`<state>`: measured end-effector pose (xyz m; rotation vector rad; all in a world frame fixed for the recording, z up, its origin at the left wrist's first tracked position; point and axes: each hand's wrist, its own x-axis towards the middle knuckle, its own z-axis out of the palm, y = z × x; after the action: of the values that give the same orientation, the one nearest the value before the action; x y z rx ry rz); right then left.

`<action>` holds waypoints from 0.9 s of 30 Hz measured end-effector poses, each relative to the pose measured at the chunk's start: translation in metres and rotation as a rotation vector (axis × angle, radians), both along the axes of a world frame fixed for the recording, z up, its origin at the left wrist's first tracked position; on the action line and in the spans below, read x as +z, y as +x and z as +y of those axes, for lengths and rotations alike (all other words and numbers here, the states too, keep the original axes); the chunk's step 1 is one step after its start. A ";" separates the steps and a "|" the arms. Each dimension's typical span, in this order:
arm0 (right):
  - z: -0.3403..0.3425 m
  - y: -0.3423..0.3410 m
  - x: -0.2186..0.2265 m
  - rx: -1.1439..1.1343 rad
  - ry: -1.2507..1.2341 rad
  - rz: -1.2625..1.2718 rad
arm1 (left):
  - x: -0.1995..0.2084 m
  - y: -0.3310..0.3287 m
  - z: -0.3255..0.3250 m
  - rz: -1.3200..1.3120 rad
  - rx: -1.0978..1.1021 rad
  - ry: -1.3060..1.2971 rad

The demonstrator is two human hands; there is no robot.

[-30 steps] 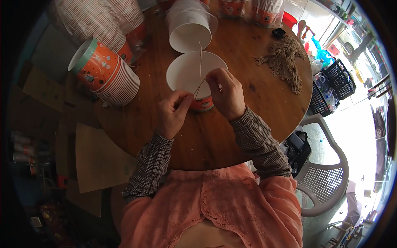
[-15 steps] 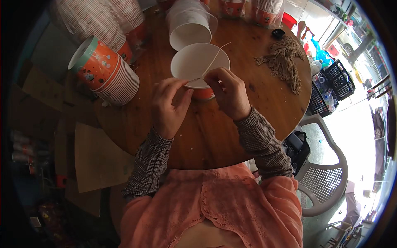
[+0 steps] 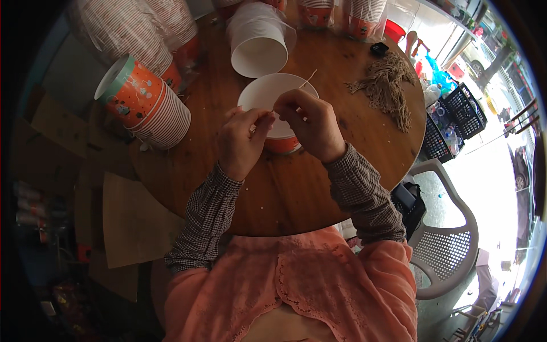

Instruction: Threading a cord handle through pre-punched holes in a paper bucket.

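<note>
A thin beige string runs from the fingers of my right hand, its loose tail sticking up to the right. My left hand is closed in a pinch close to the right fingertips, at the string's other end, which is mostly hidden by the fingers. Both hands are above the near rim of a white-lined, orange paper bucket standing upright on the round wooden table.
White nested buckets in plastic lie behind. A leaning stack of orange buckets is at left, near tall bagged stacks. A tangled bundle of beige string and a small black object lie at right. A plastic chair stands beyond the table edge.
My left hand has moved up and right, closing its fingers and meeting the right fingertips. The string's tail shows shorter above my right hand. The view has shifted slightly.
</note>
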<state>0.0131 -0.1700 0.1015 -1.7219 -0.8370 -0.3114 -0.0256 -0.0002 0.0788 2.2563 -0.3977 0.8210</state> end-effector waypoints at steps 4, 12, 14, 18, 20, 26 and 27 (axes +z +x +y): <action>0.002 -0.002 0.003 0.025 -0.031 -0.020 | 0.008 -0.007 0.002 -0.039 0.028 0.053; 0.004 0.008 0.001 0.155 0.194 0.239 | 0.014 -0.012 -0.001 0.037 -0.038 -0.152; 0.000 0.013 -0.006 0.189 -0.029 0.104 | 0.015 -0.013 -0.002 0.097 -0.062 -0.229; -0.004 0.008 -0.004 0.190 -0.222 0.048 | 0.012 -0.015 0.001 0.187 -0.068 -0.289; -0.005 0.008 -0.004 0.128 -0.189 -0.175 | 0.011 -0.016 0.001 0.276 -0.077 -0.359; -0.003 0.001 -0.010 -0.064 -0.127 -0.343 | 0.004 -0.021 0.005 0.198 -0.037 -0.217; -0.006 0.001 -0.008 -0.106 -0.104 -0.303 | 0.005 -0.027 0.006 0.275 -0.031 -0.227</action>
<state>0.0142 -0.1764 0.0937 -1.8469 -0.9952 -0.6216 -0.0524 0.0062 0.0834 2.1064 -0.1991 0.5028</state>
